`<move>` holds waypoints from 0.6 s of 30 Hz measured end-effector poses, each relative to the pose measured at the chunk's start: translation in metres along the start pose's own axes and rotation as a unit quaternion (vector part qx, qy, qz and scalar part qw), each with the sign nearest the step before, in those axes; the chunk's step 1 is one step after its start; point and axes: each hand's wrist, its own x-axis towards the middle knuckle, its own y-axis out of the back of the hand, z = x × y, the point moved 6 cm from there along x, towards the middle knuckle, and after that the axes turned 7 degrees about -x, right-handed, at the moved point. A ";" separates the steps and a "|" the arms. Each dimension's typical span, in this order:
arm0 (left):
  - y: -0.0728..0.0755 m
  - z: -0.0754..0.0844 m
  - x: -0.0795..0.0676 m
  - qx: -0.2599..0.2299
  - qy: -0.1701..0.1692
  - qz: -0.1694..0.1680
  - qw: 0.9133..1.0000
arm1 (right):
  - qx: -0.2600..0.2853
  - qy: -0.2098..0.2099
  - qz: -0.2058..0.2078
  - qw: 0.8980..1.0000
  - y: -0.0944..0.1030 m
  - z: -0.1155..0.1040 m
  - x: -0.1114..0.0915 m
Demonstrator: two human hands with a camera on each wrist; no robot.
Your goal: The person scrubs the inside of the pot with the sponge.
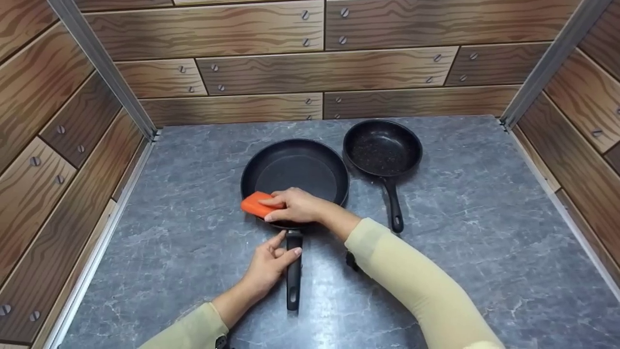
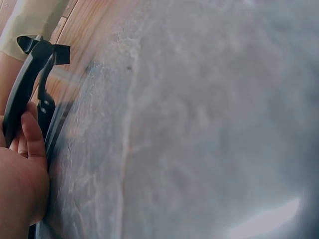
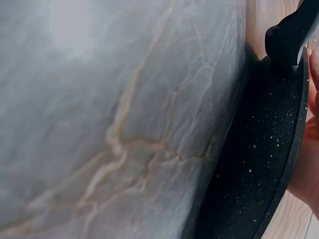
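Note:
A large black frying pan lies on the grey marbled table, its handle toward me. My left hand holds that handle near the pan body, thumb across the top and fingers at its left side. In the left wrist view the left hand shows at the left edge, fingers around the black handle. My right hand grips an orange sponge at the pan's near left rim. The right wrist view shows the speckled outer side of the pan, with part of the right hand behind its rim.
A smaller black frying pan stands close to the large pan's right side, its handle pointing toward me. Wood-patterned walls with metal corner posts enclose the marbled table at the back and both sides.

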 end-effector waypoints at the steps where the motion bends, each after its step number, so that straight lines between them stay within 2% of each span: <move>1: 0.000 0.000 0.000 -0.002 0.000 -0.002 1.000 | -0.001 -0.003 0.000 1.000 0.000 0.000 0.000; 18: -0.002 0.001 0.000 -0.008 0.002 0.001 1.000 | -0.028 -0.021 0.012 0.999 0.003 -0.003 0.017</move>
